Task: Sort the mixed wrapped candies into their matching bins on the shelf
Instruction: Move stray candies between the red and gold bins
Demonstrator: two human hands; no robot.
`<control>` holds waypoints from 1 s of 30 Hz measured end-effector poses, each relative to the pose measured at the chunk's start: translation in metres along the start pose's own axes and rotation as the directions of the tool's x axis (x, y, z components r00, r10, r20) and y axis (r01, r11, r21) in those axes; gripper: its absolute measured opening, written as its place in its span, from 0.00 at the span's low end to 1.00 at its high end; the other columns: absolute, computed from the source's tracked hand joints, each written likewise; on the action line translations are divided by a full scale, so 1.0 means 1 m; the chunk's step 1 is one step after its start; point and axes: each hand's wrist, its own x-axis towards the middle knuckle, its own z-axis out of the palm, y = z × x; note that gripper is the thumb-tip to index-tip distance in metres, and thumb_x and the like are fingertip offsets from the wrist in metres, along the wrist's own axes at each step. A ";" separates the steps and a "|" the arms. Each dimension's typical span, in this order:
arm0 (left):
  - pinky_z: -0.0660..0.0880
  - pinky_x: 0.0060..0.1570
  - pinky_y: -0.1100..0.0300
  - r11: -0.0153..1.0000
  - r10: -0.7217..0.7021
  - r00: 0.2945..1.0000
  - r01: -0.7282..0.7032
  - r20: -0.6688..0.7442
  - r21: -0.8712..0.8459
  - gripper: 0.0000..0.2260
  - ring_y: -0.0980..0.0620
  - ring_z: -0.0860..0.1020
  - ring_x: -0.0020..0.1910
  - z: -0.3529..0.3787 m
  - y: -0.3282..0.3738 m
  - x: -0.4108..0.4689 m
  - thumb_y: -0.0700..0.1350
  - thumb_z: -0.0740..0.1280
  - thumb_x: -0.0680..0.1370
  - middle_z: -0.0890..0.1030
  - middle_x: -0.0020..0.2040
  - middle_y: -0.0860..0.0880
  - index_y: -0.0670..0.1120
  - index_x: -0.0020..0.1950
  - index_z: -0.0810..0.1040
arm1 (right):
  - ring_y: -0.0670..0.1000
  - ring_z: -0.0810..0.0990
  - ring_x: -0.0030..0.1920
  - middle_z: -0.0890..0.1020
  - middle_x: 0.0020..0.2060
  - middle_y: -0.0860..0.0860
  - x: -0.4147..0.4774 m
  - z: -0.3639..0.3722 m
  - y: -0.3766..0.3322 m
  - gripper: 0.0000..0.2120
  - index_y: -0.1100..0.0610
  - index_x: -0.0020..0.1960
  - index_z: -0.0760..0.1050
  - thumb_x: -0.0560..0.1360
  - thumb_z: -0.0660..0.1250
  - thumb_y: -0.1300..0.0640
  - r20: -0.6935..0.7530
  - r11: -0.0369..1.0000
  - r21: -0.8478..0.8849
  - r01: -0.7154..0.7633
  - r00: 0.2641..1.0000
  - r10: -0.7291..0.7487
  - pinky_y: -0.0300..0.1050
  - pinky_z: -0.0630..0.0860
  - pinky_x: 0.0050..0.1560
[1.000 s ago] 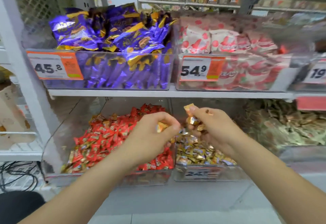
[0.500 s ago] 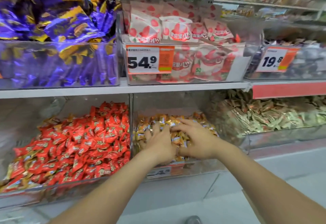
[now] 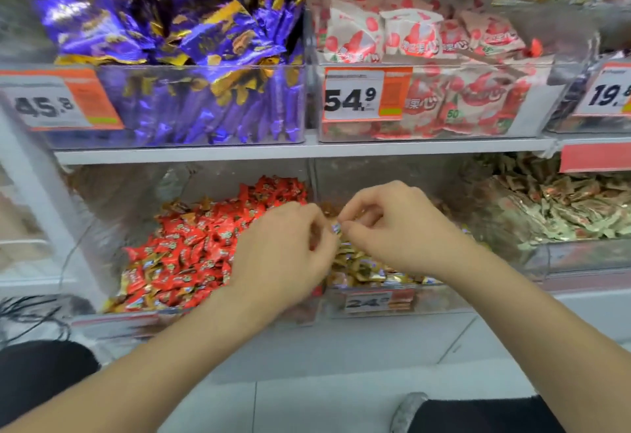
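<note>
- Your right hand (image 3: 399,227) pinches a small candy (image 3: 336,227) in a bluish-silver wrapper between thumb and forefinger. It is just above the gold candy bin (image 3: 440,297) on the lower shelf.
- Your left hand (image 3: 286,255) is curled, with its fingertips right against the same candy. I cannot tell whether it shares the grip or holds other pieces in the palm.
- Let one hand own the piece. A pinch on the wrapper's body, not on its twisted end, should stop it slipping.
- Read the wrapper before you move. It looks unlike the gold pile beneath it, so judge first which bin it matches.
- If it belongs with the red candies (image 3: 205,245), cross the divider low and drop it well inside. That heap shows gold-brown strays near its edges, so careless drops look likely to mix things further.
- The candy's print is blurred and too small to read, so its kind is uncertain.
- Your hands cover the back of the gold candy bin and the wall between it and the red candies.
- The pale green candies (image 3: 563,221) at the right run off the frame, and the price tag (image 3: 611,91) above them is cut off at "19".
- The lower tag (image 3: 370,302) reads "24", and the rest is smeared.
</note>
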 end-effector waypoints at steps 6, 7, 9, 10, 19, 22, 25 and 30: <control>0.79 0.50 0.47 0.902 -0.356 0.909 0.274 0.218 0.333 0.21 0.37 0.81 0.51 -0.043 -0.100 -0.016 0.64 0.59 0.73 0.82 0.48 0.43 0.47 0.43 0.75 | 0.50 0.83 0.47 0.84 0.41 0.45 0.009 0.063 -0.057 0.10 0.45 0.52 0.82 0.73 0.72 0.56 0.197 0.947 -0.244 0.210 0.967 -0.164 0.46 0.80 0.54; 0.79 0.55 0.46 0.872 -0.420 0.870 0.308 0.259 0.381 0.24 0.35 0.80 0.56 -0.047 -0.111 -0.022 0.67 0.58 0.74 0.81 0.55 0.40 0.46 0.49 0.76 | 0.54 0.84 0.50 0.84 0.45 0.48 0.012 0.069 -0.061 0.12 0.46 0.55 0.81 0.72 0.74 0.55 0.214 0.926 -0.319 0.204 0.967 -0.139 0.49 0.81 0.54; 0.75 0.64 0.44 0.805 -0.548 0.765 0.372 0.337 0.462 0.35 0.32 0.75 0.66 -0.051 -0.131 -0.035 0.71 0.59 0.77 0.74 0.67 0.34 0.42 0.67 0.73 | 0.61 0.83 0.55 0.82 0.51 0.55 0.017 0.075 -0.068 0.17 0.50 0.58 0.80 0.71 0.78 0.51 0.261 0.862 -0.467 0.195 0.962 -0.076 0.52 0.81 0.54; 0.73 0.67 0.44 0.784 -0.580 0.725 0.373 0.373 0.496 0.40 0.32 0.72 0.70 -0.053 -0.137 -0.040 0.73 0.59 0.77 0.71 0.71 0.33 0.40 0.73 0.69 | 0.63 0.82 0.55 0.81 0.52 0.57 0.018 0.077 -0.072 0.20 0.52 0.58 0.79 0.71 0.80 0.48 0.296 0.829 -0.523 0.199 0.954 -0.043 0.53 0.81 0.53; 0.77 0.58 0.54 0.830 -0.558 0.526 0.345 0.642 0.438 0.33 0.42 0.79 0.53 -0.055 -0.149 -0.037 0.76 0.59 0.74 0.81 0.55 0.43 0.47 0.44 0.81 | 0.56 0.86 0.50 0.80 0.67 0.51 0.055 0.088 -0.077 0.36 0.43 0.79 0.68 0.75 0.78 0.43 0.636 0.866 -0.454 0.208 0.756 0.152 0.53 0.83 0.55; 0.75 0.53 0.55 0.835 -0.551 0.508 0.348 0.662 0.427 0.31 0.43 0.78 0.51 -0.054 -0.143 -0.031 0.76 0.61 0.73 0.78 0.51 0.45 0.48 0.44 0.80 | 0.47 0.79 0.51 0.78 0.67 0.47 0.062 0.090 -0.077 0.37 0.39 0.82 0.62 0.78 0.75 0.44 0.702 0.891 -0.396 0.222 0.699 0.138 0.45 0.77 0.57; 0.76 0.49 0.56 0.836 -0.544 0.472 0.378 0.694 0.398 0.32 0.44 0.80 0.50 -0.052 -0.136 -0.031 0.75 0.61 0.74 0.79 0.53 0.46 0.46 0.47 0.80 | 0.51 0.75 0.67 0.72 0.75 0.47 0.067 0.107 -0.077 0.40 0.42 0.83 0.60 0.76 0.76 0.45 0.693 0.892 -0.383 0.241 0.714 0.104 0.52 0.73 0.70; 0.77 0.60 0.53 0.816 -0.525 0.501 0.527 0.688 0.239 0.43 0.47 0.80 0.58 -0.053 -0.140 -0.027 0.75 0.73 0.65 0.81 0.61 0.48 0.44 0.67 0.75 | 0.53 0.79 0.54 0.78 0.64 0.49 0.072 0.134 -0.076 0.40 0.49 0.80 0.64 0.73 0.78 0.60 0.591 0.959 -0.274 0.072 0.799 0.109 0.45 0.77 0.50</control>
